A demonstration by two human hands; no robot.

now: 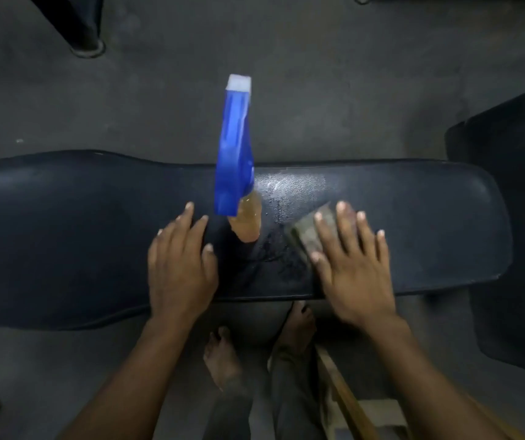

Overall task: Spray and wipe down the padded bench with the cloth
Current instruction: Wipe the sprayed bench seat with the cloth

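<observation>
A long black padded bench (64,223) runs across the view. On its middle stands a spray bottle (234,147) with a blue trigger head, white nozzle and amber liquid in the body. My left hand (180,265) lies flat on the pad just left of the bottle, fingers straight, apart from it. My right hand (353,268) presses a grey folded cloth (310,235) onto the pad with spread straight fingers. A wet, shiny patch (286,192) covers the pad between the bottle and the cloth.
The grey concrete floor (318,90) surrounds the bench. A black post with a round foot (88,46) stands at the far left. Another black padded piece (515,217) sits at the right. My bare feet (223,360) and a wooden piece (347,395) are below the bench.
</observation>
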